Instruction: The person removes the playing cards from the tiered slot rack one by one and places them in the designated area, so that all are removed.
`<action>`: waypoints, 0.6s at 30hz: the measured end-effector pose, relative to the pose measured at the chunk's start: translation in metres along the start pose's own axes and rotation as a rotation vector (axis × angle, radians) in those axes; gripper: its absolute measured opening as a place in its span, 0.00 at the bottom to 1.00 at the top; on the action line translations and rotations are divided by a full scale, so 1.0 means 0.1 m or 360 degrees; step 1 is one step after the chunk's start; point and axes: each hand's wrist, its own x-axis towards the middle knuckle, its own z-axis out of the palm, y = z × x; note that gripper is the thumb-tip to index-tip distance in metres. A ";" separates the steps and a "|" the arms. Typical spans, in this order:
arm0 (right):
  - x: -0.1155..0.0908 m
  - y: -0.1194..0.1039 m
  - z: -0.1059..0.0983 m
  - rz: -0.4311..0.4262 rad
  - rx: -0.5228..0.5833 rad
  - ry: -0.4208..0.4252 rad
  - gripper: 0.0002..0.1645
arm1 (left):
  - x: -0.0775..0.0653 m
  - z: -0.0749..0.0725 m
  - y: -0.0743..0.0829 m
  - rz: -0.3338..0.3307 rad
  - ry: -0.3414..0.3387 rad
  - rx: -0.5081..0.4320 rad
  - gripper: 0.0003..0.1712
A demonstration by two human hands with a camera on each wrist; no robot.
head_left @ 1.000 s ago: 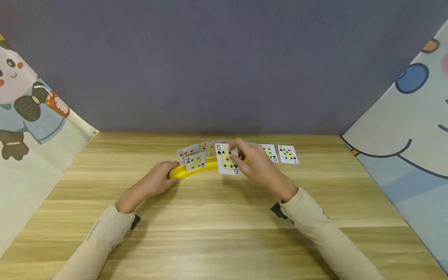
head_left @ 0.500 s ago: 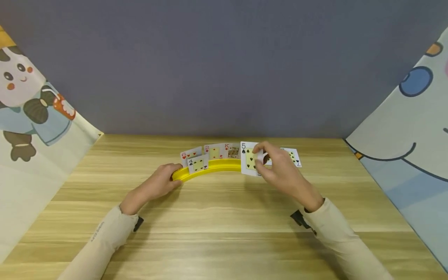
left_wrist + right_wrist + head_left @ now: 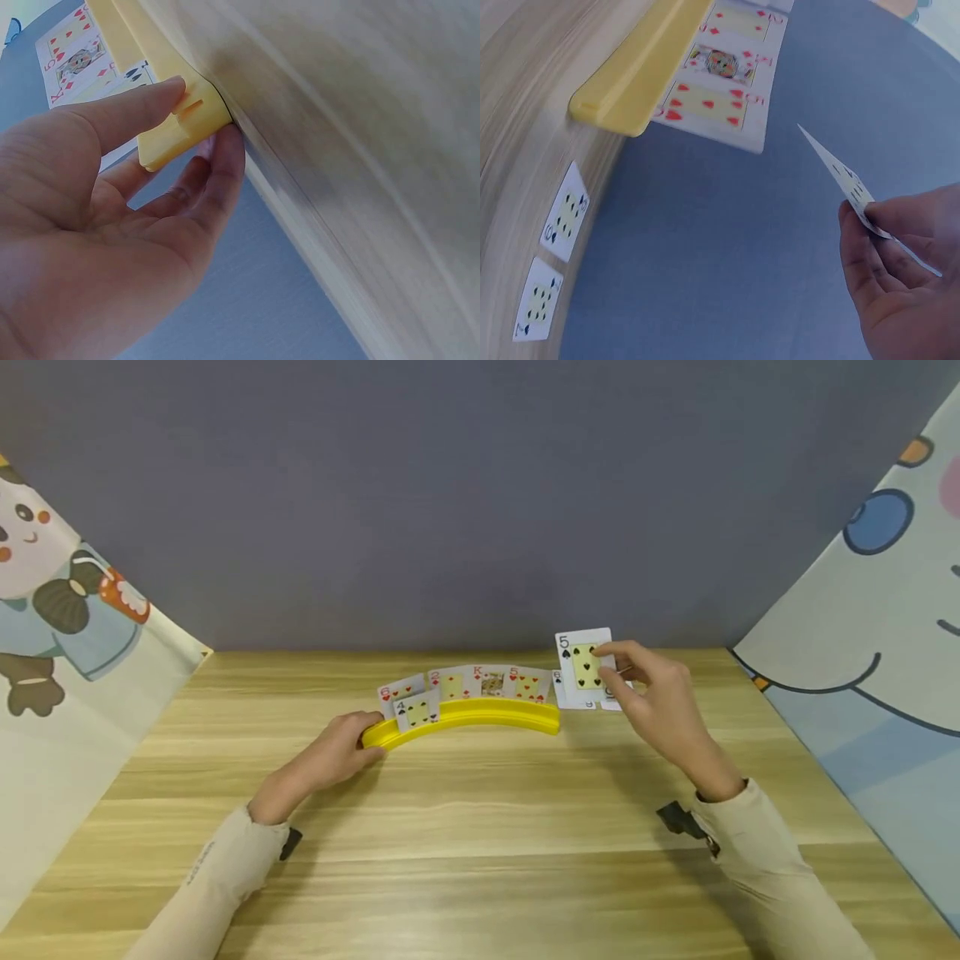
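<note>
the right hand [image 3: 656, 706] has carried the pinched five of spades [image 3: 583, 662] rightward off the yellow holder [image 3: 480, 717]; only the right wrist view shows the six [image 3: 566, 211] and seven [image 3: 538, 299] flat on the table [image 3: 480, 827]; the left hand [image 3: 330, 758] grips the holder's end.

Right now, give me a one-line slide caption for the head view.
Right hand lifts the five of spades beyond the yellow card holder, steadied by the left hand.

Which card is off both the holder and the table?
The 5 of spades, pinched in the right hand; the others stand in the yellow holder or lie flat.
</note>
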 end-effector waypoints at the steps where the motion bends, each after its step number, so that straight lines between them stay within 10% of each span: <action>1: 0.00 0.02 -0.01 0.0008 0.0008 0.0009 0.16 | -0.01 0.00 -0.01 0.0001 0.0006 0.0002 0.16; 18: -0.03 0.60 -0.18 0.0218 -0.0031 0.0184 0.11 | 0.01 0.00 0.00 0.0004 0.0005 0.0015 0.15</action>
